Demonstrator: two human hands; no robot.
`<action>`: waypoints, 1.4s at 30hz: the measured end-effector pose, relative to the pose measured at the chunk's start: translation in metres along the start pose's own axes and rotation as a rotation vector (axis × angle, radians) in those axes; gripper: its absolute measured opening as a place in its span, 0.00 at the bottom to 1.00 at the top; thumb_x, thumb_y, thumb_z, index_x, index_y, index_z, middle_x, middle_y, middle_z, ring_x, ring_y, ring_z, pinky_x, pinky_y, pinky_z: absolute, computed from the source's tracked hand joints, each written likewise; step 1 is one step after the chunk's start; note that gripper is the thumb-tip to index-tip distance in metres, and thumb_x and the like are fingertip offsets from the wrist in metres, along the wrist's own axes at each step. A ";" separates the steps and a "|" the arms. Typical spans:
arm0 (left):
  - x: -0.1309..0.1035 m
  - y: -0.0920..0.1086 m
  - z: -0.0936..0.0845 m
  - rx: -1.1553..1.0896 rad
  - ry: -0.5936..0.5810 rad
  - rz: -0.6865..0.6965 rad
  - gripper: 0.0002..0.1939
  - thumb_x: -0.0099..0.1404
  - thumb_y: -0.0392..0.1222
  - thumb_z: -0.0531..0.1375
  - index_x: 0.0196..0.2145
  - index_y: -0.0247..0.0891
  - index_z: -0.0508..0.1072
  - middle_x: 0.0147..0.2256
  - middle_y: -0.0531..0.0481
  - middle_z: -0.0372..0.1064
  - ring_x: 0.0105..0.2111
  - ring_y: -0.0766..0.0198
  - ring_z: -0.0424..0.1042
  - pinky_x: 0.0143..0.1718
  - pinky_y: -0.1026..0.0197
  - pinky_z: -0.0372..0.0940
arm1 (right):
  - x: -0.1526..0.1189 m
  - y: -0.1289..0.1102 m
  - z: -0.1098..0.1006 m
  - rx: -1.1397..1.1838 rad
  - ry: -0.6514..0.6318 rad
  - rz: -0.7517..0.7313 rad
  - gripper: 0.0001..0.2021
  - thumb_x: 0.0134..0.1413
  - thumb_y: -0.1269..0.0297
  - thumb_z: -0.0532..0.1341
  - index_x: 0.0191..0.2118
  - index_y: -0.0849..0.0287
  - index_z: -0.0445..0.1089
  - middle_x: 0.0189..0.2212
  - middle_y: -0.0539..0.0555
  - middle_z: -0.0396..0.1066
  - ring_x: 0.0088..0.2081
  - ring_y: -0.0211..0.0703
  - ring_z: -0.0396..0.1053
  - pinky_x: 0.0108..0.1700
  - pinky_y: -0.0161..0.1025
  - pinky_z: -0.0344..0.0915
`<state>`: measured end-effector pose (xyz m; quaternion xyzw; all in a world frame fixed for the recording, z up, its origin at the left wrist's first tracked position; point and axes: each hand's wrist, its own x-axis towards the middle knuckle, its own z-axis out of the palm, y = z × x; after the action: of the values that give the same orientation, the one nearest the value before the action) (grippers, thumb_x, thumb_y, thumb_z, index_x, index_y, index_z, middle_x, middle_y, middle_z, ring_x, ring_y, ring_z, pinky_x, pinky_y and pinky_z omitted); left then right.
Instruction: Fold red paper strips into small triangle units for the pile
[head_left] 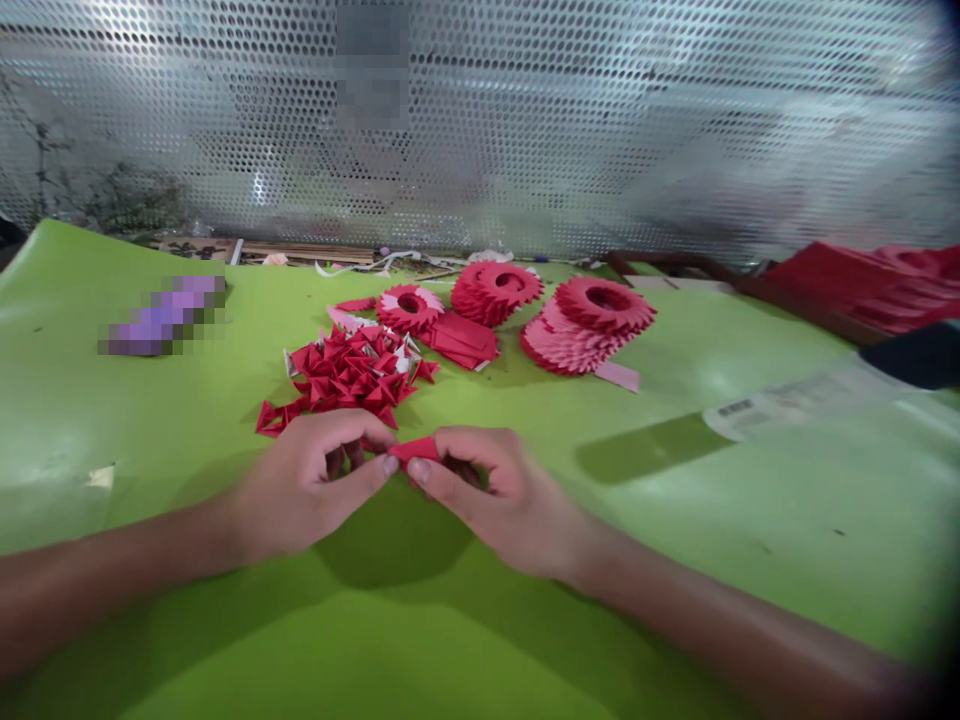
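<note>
pinching a small red paper piece (pixel 414 450) between both hands, we worked low over the green tabletop (pixel 390 640), just on our side of the folded heap. the fingers of our left hand (pixel 304 490) closed narrowly at its left end; those of our right hand (pixel 517 500) gripped the other, thumb on its near face.

progress, by our reading: partway. many pieces lay folded in a loose heap (pixel 352 370), and three pleated rings stood built: a small pink-and-red one (pixel 409 307), a red one (pixel 495 290), a taller red-and-pink stack (pixel 589 325). the flat red slips (pixel 461 340) beside the small ring looked unfolded, so some folding seemed left; the heaped pieces were not joined into any ring.

the held piece: plain red, compact, folded by the look of it, one edge straight. its underside was hidden, creases too blurred to tell.
</note>
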<state>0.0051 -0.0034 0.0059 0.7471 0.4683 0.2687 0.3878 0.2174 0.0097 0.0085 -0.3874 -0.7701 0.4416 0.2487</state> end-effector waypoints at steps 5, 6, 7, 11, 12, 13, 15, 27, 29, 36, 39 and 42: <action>0.001 0.000 -0.001 -0.044 -0.035 -0.035 0.14 0.69 0.49 0.57 0.33 0.37 0.75 0.25 0.53 0.69 0.22 0.67 0.62 0.21 0.66 0.53 | 0.000 0.001 0.000 -0.004 -0.009 0.009 0.19 0.67 0.55 0.57 0.26 0.59 0.65 0.21 0.45 0.56 0.23 0.33 0.52 0.23 0.33 0.47; 0.001 0.000 -0.001 -0.065 -0.045 -0.035 0.15 0.69 0.49 0.57 0.32 0.36 0.76 0.24 0.53 0.68 0.22 0.67 0.61 0.21 0.66 0.52 | 0.000 0.001 0.001 -0.010 -0.005 0.007 0.20 0.68 0.55 0.57 0.26 0.59 0.64 0.21 0.45 0.55 0.23 0.33 0.52 0.24 0.33 0.47; 0.001 -0.001 -0.001 -0.088 -0.054 -0.032 0.15 0.69 0.48 0.57 0.32 0.36 0.76 0.24 0.54 0.68 0.22 0.67 0.60 0.21 0.66 0.52 | 0.000 0.001 0.001 -0.018 -0.001 0.004 0.20 0.68 0.54 0.56 0.25 0.59 0.64 0.21 0.45 0.55 0.23 0.33 0.52 0.24 0.33 0.47; 0.001 -0.005 -0.002 -0.168 -0.073 -0.040 0.14 0.68 0.48 0.59 0.33 0.36 0.78 0.24 0.53 0.68 0.23 0.67 0.60 0.23 0.65 0.53 | 0.000 0.001 0.001 -0.077 0.033 -0.027 0.19 0.69 0.55 0.56 0.27 0.60 0.65 0.22 0.45 0.59 0.24 0.33 0.54 0.25 0.33 0.50; 0.001 -0.006 -0.002 -0.183 -0.081 -0.052 0.14 0.68 0.48 0.59 0.34 0.36 0.78 0.24 0.53 0.68 0.23 0.67 0.60 0.23 0.64 0.53 | 0.000 0.001 0.001 -0.099 0.049 -0.038 0.19 0.69 0.56 0.56 0.26 0.60 0.64 0.22 0.45 0.59 0.23 0.33 0.54 0.25 0.33 0.50; 0.000 -0.007 -0.002 -0.193 -0.092 -0.064 0.14 0.68 0.49 0.59 0.34 0.36 0.78 0.25 0.53 0.68 0.23 0.67 0.60 0.23 0.64 0.53 | 0.000 0.001 0.002 -0.117 0.062 -0.047 0.19 0.69 0.57 0.56 0.26 0.60 0.64 0.21 0.45 0.59 0.23 0.33 0.54 0.25 0.33 0.50; -0.001 -0.008 -0.004 -0.201 -0.114 -0.076 0.15 0.69 0.50 0.58 0.35 0.36 0.77 0.25 0.53 0.67 0.23 0.67 0.59 0.23 0.64 0.52 | 0.000 0.001 0.002 -0.141 0.070 -0.066 0.18 0.69 0.59 0.56 0.26 0.60 0.65 0.21 0.46 0.60 0.23 0.33 0.55 0.25 0.32 0.50; 0.002 -0.005 -0.004 0.012 -0.107 -0.045 0.21 0.73 0.53 0.53 0.31 0.35 0.74 0.27 0.50 0.70 0.28 0.63 0.66 0.25 0.63 0.55 | 0.000 0.002 -0.002 -0.095 0.014 -0.094 0.17 0.67 0.61 0.57 0.25 0.60 0.65 0.21 0.45 0.58 0.23 0.33 0.53 0.24 0.32 0.50; 0.001 -0.006 -0.003 0.019 -0.122 -0.032 0.21 0.73 0.53 0.53 0.31 0.35 0.74 0.26 0.50 0.69 0.26 0.64 0.64 0.24 0.64 0.53 | 0.000 0.002 -0.002 -0.071 -0.003 -0.071 0.17 0.67 0.60 0.57 0.25 0.59 0.63 0.21 0.45 0.57 0.23 0.32 0.53 0.24 0.32 0.49; 0.004 -0.002 -0.004 0.003 -0.158 -0.053 0.18 0.70 0.54 0.57 0.33 0.36 0.75 0.25 0.53 0.68 0.23 0.67 0.62 0.22 0.65 0.53 | 0.001 0.002 -0.002 -0.033 -0.036 -0.025 0.17 0.66 0.60 0.57 0.25 0.59 0.62 0.20 0.44 0.54 0.23 0.32 0.51 0.23 0.32 0.48; 0.006 -0.003 -0.006 -0.013 -0.184 -0.087 0.19 0.68 0.55 0.60 0.31 0.36 0.75 0.25 0.53 0.68 0.23 0.67 0.61 0.22 0.66 0.54 | 0.001 0.001 -0.001 -0.028 -0.040 -0.015 0.18 0.66 0.59 0.58 0.25 0.59 0.62 0.21 0.44 0.55 0.23 0.33 0.51 0.24 0.33 0.49; 0.006 -0.006 -0.007 -0.073 -0.222 -0.107 0.21 0.66 0.57 0.62 0.27 0.35 0.74 0.22 0.54 0.65 0.22 0.68 0.60 0.21 0.67 0.53 | 0.001 0.001 -0.001 -0.024 -0.058 -0.024 0.17 0.65 0.59 0.59 0.25 0.59 0.63 0.21 0.45 0.57 0.23 0.32 0.53 0.24 0.33 0.50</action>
<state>-0.0009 0.0062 0.0054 0.7315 0.4515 0.1803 0.4781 0.2178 0.0112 0.0076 -0.3682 -0.7867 0.4406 0.2267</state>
